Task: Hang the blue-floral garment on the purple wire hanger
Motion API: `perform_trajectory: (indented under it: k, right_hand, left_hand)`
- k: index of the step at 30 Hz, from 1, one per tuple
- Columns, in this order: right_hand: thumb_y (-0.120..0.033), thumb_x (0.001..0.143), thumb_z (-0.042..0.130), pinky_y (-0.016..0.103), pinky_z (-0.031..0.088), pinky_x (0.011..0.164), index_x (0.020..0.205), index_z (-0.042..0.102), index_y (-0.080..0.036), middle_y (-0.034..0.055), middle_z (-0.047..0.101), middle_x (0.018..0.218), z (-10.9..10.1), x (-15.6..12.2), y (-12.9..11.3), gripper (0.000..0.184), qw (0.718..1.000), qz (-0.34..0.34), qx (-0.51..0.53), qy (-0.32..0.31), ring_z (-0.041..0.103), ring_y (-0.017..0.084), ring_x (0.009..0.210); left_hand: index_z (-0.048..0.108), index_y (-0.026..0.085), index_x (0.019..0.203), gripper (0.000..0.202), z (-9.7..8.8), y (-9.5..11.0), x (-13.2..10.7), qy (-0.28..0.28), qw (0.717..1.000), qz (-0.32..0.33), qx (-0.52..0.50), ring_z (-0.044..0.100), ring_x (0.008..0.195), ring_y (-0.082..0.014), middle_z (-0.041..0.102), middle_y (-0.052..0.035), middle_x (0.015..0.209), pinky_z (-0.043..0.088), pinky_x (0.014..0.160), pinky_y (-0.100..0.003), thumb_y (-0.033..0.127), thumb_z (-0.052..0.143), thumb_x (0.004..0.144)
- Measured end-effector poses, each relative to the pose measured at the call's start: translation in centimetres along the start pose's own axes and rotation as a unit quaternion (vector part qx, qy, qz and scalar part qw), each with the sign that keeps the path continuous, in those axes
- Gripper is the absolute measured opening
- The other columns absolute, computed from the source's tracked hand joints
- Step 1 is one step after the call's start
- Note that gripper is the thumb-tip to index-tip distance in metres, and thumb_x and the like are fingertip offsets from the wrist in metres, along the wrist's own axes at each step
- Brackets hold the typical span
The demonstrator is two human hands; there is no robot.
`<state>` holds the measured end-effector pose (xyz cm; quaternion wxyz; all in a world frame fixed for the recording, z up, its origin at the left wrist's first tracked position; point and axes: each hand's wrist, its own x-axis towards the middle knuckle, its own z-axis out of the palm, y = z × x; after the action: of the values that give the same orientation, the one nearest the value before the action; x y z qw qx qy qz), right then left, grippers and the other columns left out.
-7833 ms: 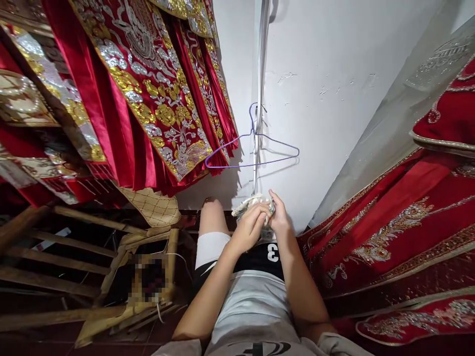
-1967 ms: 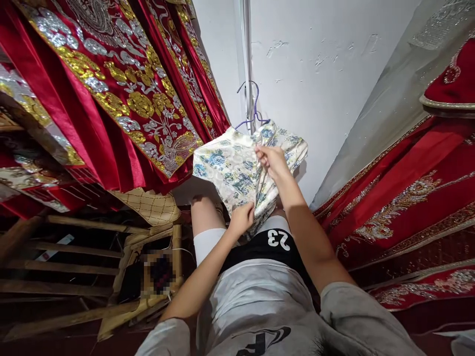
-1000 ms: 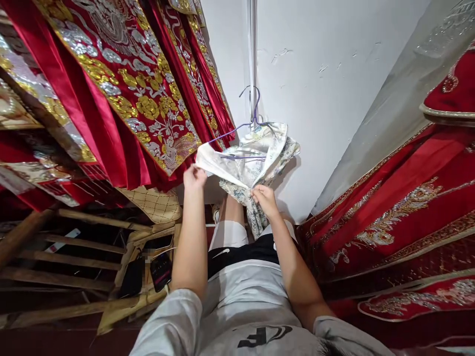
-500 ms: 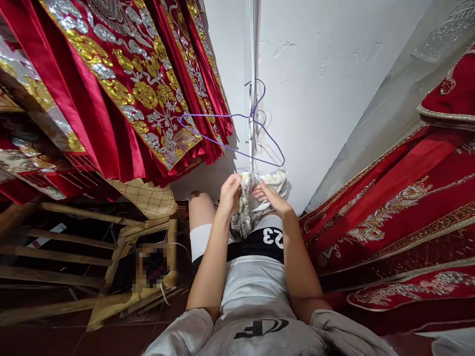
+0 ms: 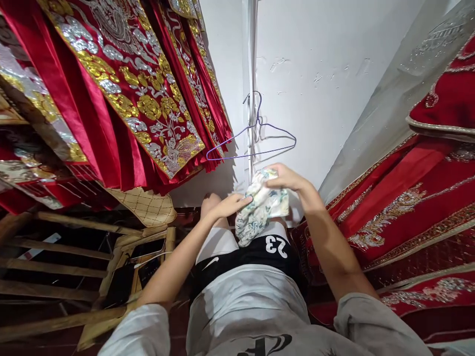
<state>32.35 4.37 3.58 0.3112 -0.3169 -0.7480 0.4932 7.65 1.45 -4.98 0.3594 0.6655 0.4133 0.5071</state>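
Observation:
A bunched piece of white cloth with a green and yellow floral print (image 5: 260,210) is held up over my thighs; whether it is a garment I cannot tell. My left hand (image 5: 230,204) grips its left side, thumb on top and fingers partly hidden. On the upper right edge, my right hand (image 5: 287,178) is closed with the thumb over the fabric. Just beyond both hands, a purple wire hanger (image 5: 237,157) hangs in front of the white wall with nothing on it.
Red pleated garments with gold and silver embroidery (image 5: 148,104) hang at the left. Beaded red garments (image 5: 393,217) fill the right side. A bamboo chair (image 5: 67,249) stands low on the left, with a phone-like dark object and a white cable on its seat.
My hands have moved apart, the right one up and over to the cloth's top edge. The cloth is spread wider and turned. The hanger has swung round and tilts the other way.

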Motion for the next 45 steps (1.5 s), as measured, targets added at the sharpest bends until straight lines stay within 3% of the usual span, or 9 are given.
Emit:
perform_trajectory:
  k: [4,9,13,16,21,30,37,42,45]
  right_hand:
    - [-0.023,0.068,0.077,0.026,0.044,0.058,0.089,0.074,-0.015,0.0009,0.069,0.076,-2.1,4.2,2.1,0.022,0.971,-0.08,-0.098,0.204,0.057,0.013,0.059]
    - [-0.036,0.079,0.072,0.032,0.051,0.081,0.09,0.077,-0.016,0.0078,0.077,0.095,-0.1,9.2,5.8,0.023,0.959,-0.122,-0.123,0.224,0.068,0.02,0.082]
    - [-0.041,0.083,0.068,0.033,0.05,0.082,0.086,0.078,-0.017,0.0076,0.078,0.09,-0.4,7.2,7.4,0.026,0.955,-0.111,-0.141,0.236,0.069,0.023,0.087]
    - [-0.042,0.087,0.063,0.032,0.05,0.079,0.088,0.078,-0.017,0.0074,0.079,0.093,-1.9,4.3,7.3,0.03,0.946,-0.102,-0.165,0.259,0.069,0.023,0.088]
    - [-0.045,0.089,0.06,0.031,0.048,0.072,0.087,0.077,-0.016,0.0066,0.077,0.085,-2.9,1.9,5.7,0.034,0.94,-0.083,-0.209,0.257,0.067,0.022,0.077]
    - [-0.055,0.075,0.078,0.041,0.051,0.084,0.124,0.072,-0.025,0.0091,0.076,0.113,0.5,-1.0,2.4,0.058,0.918,-0.044,-0.331,0.214,0.069,0.033,0.1]
    - [-0.029,0.08,0.068,0.039,0.052,0.072,0.165,0.019,-0.019,0.0087,0.075,0.098,-2.7,-4.1,1.8,0.099,0.869,-0.06,-0.344,0.351,0.067,0.027,0.08]
    - [-0.045,0.07,0.082,0.033,0.048,0.06,0.106,0.078,-0.012,0.0096,0.075,0.083,-7.8,-4.1,-0.8,0.049,0.914,0.055,-0.257,0.311,0.064,0.022,0.069]
    - [-0.059,0.059,0.089,0.028,0.045,0.052,0.067,0.072,-0.015,0.006,0.07,0.066,-9.4,-4.3,-3.8,0.048,0.973,0.058,-0.121,0.186,0.062,0.018,0.058]
  left_hand:
    - [0.055,0.024,0.048,0.046,-3.8,-0.9,-0.8,-0.129,0.961,-0.014,0.246,0.046,0.044,-0.016,0.051,0.0013,0.047,0.043,0.055,-0.028,0.054,0.082,0.069]
    - [0.047,0.027,0.045,0.052,-7.4,-1.8,0.0,-0.097,0.945,-0.01,0.312,0.035,0.036,-0.0135,0.039,0.007,0.038,0.043,0.05,-0.027,0.051,0.093,0.046]
    - [0.044,0.026,0.046,0.05,-10.0,-0.1,0.8,-0.034,0.948,-0.018,0.315,0.047,0.045,-0.0179,0.033,0.0065,0.039,0.053,0.067,-0.032,0.045,0.089,0.057]
    - [0.055,0.023,0.058,0.027,-11.1,3.1,1.8,-0.011,0.916,0.019,0.4,0.063,0.076,-0.0271,0.056,-0.0039,0.06,0.053,0.088,-0.043,0.032,0.077,0.072]
    - [0.065,0.017,0.078,0.008,-10.2,8.3,5.1,0.009,0.823,0.071,0.563,0.063,0.103,-0.0343,0.068,-0.0156,0.096,0.051,0.099,-0.053,0.023,0.061,0.082]
    - [0.059,0.015,0.105,0.024,-6.5,9.7,10.3,-0.014,0.881,0.199,0.429,0.064,0.104,-0.0289,0.066,-0.0142,0.112,0.053,0.095,-0.047,0.012,0.057,0.081]
    - [0.063,0.018,0.099,0.024,-7.7,7.8,12.2,0.004,0.88,0.2,0.431,0.059,0.097,-0.0274,0.056,-0.0116,0.099,0.052,0.089,-0.046,0.01,0.043,0.089]
    - [0.061,0.019,0.095,0.013,-8.1,8.2,11.8,0.037,0.878,0.257,0.401,0.057,0.107,-0.0267,0.056,-0.0148,0.114,0.05,0.094,-0.048,0.019,0.048,0.096]
    - [0.061,0.018,0.102,0.018,-9.2,8.5,11.1,0.107,0.893,0.218,0.38,0.059,0.104,-0.0273,0.061,-0.0149,0.114,0.05,0.093,-0.049,0.035,0.059,0.096]
